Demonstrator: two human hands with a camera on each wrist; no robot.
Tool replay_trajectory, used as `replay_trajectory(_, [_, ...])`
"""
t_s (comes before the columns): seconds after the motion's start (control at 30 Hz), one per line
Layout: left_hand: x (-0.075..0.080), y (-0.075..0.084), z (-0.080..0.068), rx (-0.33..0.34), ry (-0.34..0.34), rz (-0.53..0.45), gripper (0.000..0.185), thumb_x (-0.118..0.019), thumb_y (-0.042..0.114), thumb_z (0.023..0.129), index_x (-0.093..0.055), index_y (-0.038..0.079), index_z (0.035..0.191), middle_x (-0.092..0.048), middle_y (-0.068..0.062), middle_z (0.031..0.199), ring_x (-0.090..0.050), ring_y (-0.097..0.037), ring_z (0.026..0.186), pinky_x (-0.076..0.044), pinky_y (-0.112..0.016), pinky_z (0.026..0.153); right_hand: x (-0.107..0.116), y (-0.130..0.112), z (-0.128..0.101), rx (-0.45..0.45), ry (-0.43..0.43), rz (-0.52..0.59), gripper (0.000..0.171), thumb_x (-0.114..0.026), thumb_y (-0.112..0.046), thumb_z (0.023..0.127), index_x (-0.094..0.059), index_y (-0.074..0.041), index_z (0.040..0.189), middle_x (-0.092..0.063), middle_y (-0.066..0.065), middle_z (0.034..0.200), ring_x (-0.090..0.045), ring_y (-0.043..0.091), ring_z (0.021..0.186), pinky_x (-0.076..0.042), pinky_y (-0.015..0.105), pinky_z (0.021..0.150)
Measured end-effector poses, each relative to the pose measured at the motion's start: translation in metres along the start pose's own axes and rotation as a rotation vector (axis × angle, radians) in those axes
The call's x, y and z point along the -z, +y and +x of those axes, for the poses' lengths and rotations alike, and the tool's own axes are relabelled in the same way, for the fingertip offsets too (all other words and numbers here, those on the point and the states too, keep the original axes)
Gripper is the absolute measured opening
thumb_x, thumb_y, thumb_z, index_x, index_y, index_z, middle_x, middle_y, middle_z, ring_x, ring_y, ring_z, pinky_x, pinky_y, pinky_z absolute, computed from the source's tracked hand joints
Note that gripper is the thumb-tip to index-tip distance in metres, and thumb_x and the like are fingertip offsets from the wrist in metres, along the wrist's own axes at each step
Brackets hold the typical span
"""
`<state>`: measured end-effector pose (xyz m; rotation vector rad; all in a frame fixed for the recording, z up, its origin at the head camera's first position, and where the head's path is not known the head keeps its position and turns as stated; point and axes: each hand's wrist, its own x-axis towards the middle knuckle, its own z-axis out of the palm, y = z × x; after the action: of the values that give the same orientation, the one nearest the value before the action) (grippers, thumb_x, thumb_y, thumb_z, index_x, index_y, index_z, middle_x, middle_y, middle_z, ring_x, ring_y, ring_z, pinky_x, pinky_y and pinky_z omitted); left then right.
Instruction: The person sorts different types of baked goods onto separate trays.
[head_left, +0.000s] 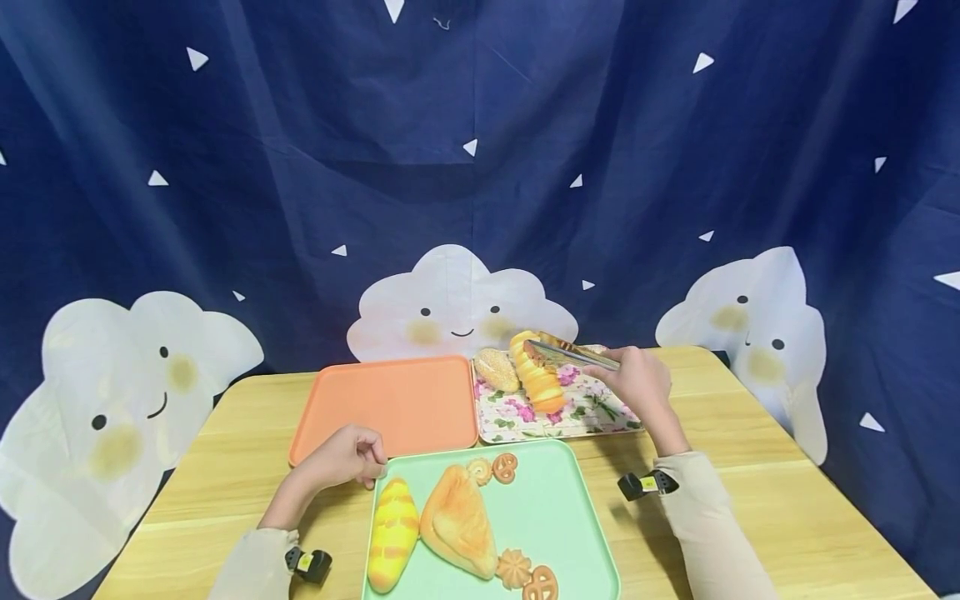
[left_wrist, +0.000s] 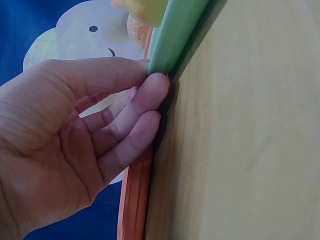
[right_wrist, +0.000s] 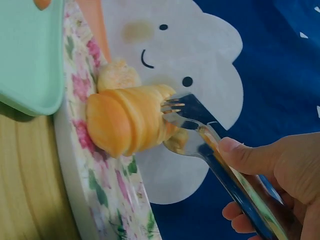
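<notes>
Closest to me, the green tray (head_left: 555, 517) carries a striped loaf (head_left: 392, 533), a triangle bun (head_left: 457, 521) and cookies (head_left: 528, 575). My left hand (head_left: 347, 457) pinches its far-left corner, fingers curled on the rim. My right hand (head_left: 636, 382) squeezes metal tongs (head_left: 573, 353) onto the spiral croissant (head_left: 538, 379) on the floral tray (head_left: 592, 412), beside a sesame bun (head_left: 497, 369). An orange tray (head_left: 386, 404) sits left of that.
</notes>
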<state>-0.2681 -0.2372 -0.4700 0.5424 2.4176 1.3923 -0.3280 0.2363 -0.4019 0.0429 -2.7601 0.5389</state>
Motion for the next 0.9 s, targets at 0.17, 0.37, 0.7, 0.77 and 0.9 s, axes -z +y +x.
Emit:
replay_trajectory(0.17, [0.000,0.000,0.001,0.007,-0.002,-0.003,0.011,-0.076,-0.002,0.084,-0.065,-0.004,0.081,-0.062,-0.007,0.066,-0.066,-0.022,0.058,-0.052,-0.027,0.054,-0.005,-0.001,-0.001,0.004,0.016,-0.017,0.058,-0.079,-0.053,0.083,-0.076,-0.007,0.119,-0.050,0.005,0.049,-0.028,0.014,0.047,-0.020,0.028,0.041])
replay_trajectory(0.37, [0.000,0.000,0.001,0.005,-0.004,-0.004,0.011,-0.075,-0.002,0.083,-0.065,-0.005,0.081,-0.062,-0.008,0.067,-0.066,-0.023,0.058,-0.053,-0.027,0.055,-0.010,0.004,0.000,0.008,0.037,-0.041,0.060,-0.078,-0.054,0.083,-0.076,-0.007,0.120,-0.065,0.014,0.064,-0.041,0.019,0.051,-0.027,0.029,0.040])
replay_trajectory(0.7, [0.000,-0.002,0.000,-0.003,-0.001,0.003,0.011,-0.075,-0.002,0.083,-0.065,-0.004,0.081,-0.065,-0.014,0.068,-0.066,-0.022,0.057,-0.054,-0.028,0.055,-0.018,0.011,0.001,-0.012,0.004,-0.055,0.055,-0.078,-0.050,0.085,-0.075,-0.009,0.121,-0.072,0.018,0.085,-0.050,0.022,0.058,-0.033,0.032,0.042])
replay_trajectory(0.77, [0.000,-0.002,0.000,-0.004,0.000,0.002,0.010,-0.075,-0.002,0.083,-0.065,-0.004,0.081,-0.066,-0.016,0.069,-0.066,-0.022,0.057,-0.055,-0.029,0.055,-0.019,0.012,0.001,-0.017,0.011,-0.055,0.053,-0.079,-0.051,0.084,-0.076,-0.009,0.118,-0.068,0.014,0.079,-0.050,0.023,0.059,-0.034,0.033,0.043])
replay_trajectory(0.9, [0.000,-0.001,0.001,0.000,0.002,0.002,0.010,-0.075,-0.002,0.083,-0.065,-0.004,0.081,-0.066,-0.016,0.069,-0.066,-0.022,0.057,-0.055,-0.029,0.056,-0.018,0.012,0.002,-0.025,0.022,-0.056,0.053,-0.079,-0.052,0.083,-0.076,-0.010,0.115,-0.063,0.011,0.074,-0.050,0.023,0.059,-0.034,0.034,0.043])
